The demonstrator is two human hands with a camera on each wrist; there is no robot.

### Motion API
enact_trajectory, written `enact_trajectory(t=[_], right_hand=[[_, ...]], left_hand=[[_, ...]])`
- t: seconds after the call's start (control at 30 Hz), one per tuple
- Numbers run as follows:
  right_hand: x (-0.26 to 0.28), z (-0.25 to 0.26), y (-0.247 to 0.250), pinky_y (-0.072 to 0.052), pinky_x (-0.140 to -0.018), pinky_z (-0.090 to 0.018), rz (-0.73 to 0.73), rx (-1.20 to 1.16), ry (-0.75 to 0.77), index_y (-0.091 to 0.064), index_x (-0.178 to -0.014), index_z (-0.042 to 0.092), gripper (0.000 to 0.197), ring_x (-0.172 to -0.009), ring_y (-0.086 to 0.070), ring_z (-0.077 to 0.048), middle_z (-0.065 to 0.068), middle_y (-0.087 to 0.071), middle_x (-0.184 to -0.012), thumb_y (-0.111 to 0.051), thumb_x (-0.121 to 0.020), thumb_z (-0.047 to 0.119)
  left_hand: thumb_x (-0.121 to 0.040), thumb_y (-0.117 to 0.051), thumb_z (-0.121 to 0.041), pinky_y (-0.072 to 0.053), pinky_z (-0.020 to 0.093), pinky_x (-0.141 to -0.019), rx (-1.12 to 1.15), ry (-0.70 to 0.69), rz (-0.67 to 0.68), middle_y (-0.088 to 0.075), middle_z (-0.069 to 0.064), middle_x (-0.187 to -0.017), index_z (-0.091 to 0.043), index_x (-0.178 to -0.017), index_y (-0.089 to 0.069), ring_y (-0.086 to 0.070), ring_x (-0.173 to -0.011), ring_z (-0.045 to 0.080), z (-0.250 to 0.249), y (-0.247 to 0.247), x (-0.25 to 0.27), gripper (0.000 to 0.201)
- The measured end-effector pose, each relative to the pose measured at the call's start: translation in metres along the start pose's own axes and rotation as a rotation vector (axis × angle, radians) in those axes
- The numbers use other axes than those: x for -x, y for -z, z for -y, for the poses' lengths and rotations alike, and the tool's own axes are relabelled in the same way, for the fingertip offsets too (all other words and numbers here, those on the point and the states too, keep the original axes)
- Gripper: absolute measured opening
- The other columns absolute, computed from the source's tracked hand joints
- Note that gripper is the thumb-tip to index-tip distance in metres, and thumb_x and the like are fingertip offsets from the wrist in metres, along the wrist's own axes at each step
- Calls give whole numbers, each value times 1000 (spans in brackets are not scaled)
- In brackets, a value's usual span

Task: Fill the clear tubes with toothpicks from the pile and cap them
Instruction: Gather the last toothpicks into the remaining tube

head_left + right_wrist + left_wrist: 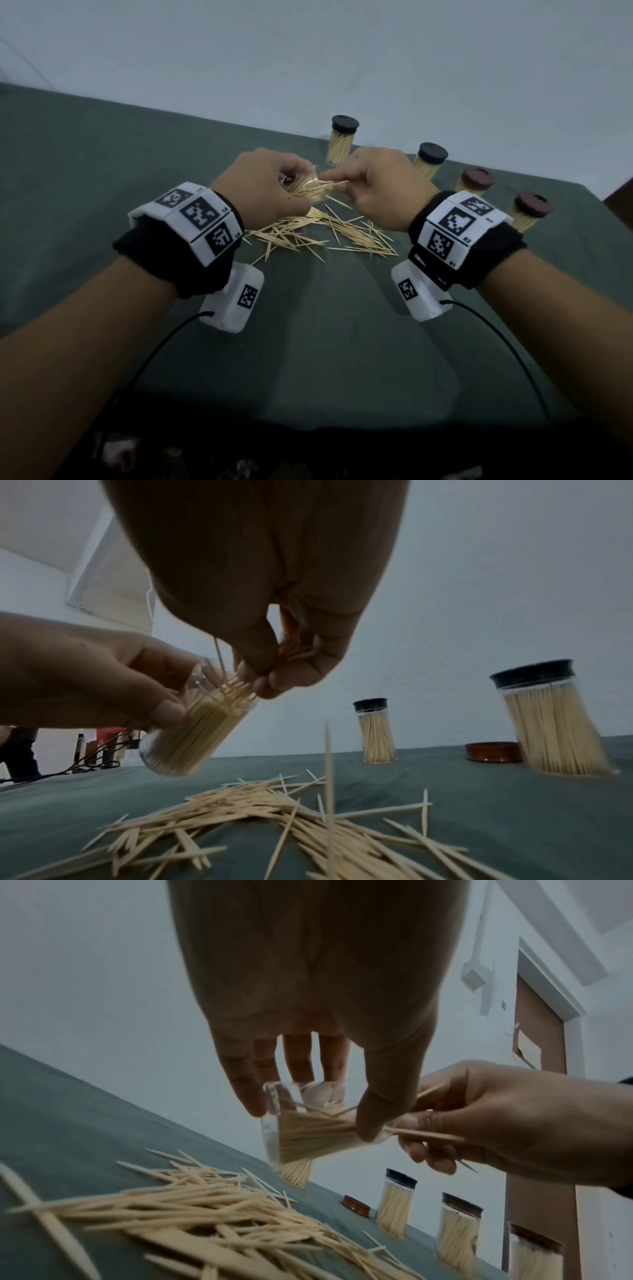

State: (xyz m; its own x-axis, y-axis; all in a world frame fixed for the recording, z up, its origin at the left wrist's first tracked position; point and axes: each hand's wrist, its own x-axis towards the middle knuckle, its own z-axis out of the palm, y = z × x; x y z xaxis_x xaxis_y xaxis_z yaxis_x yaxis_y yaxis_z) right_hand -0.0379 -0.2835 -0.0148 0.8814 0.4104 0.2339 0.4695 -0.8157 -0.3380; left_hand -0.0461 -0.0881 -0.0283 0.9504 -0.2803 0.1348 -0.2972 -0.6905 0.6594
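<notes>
My left hand grips a clear tube tilted above the table, its open mouth turned toward my right hand. The tube is packed nearly full of toothpicks. My right hand pinches a small bunch of toothpicks at the tube's mouth, with their tips among those inside. In the right wrist view the same tube leans up and right to my fingertips. The loose pile of toothpicks lies on the green cloth just below both hands. A brown cap lies loose on the table.
Several filled, capped tubes stand in a row at the back right: two with black caps and two with brown caps. The green cloth covers the table. Cables run from both wrist cameras toward me.
</notes>
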Motion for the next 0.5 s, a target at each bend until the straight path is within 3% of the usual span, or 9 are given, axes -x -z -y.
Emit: enact_trajectory(t=[0.1,0.17,0.27,0.37,0.5], right_hand=[[0,1,0,-37,-62,1,-92,-71,-61,-73,-110,23,22,-70,-56,5,12,-65,-86,-68,-89,19],[0,1,-1,-39,-62,1,-152,-126,-77,-76,-100,23,15,-69,-58,7,14,-66,-79,-73,-85,22],[1,-1,0,-40,-62,-2,-217,-128,-60,-78,-92,22,11,-69,-58,4,14,-66,-78,-77,-81,24],[1,-2,-1,-34,-63,1,-189,-61,-33,-78,-95,22,12,-71,-52,2,17,-59,-80,-75,-83,19],[0,0,-3,-33,-68,2,-98,-33,-3,-76,-105,19,24,-84,-56,-3,6,-67,-93,-64,-89,6]], left_hand=[[-78,-77,-25,-38,-1,-54,25,-14,10,-61,-24,-83,-35,-118,-66,-64,-86,3,-1,0,0,42],[-78,-77,-24,-42,-1,-56,52,-15,25,-64,-23,-83,-36,-114,-67,-65,-86,4,-2,-1,0,40],[-78,-77,-25,-49,9,-60,82,-8,30,-66,-21,-86,-36,-116,-67,-68,-88,5,-4,-2,0,41],[-79,-77,-26,-46,9,-65,92,-19,9,-64,-24,-88,-34,-121,-66,-66,-91,3,-3,0,-1,44],[-78,-77,-27,-45,9,-69,95,-14,7,-63,-25,-87,-33,-120,-66,-66,-91,3,-2,0,0,44]])
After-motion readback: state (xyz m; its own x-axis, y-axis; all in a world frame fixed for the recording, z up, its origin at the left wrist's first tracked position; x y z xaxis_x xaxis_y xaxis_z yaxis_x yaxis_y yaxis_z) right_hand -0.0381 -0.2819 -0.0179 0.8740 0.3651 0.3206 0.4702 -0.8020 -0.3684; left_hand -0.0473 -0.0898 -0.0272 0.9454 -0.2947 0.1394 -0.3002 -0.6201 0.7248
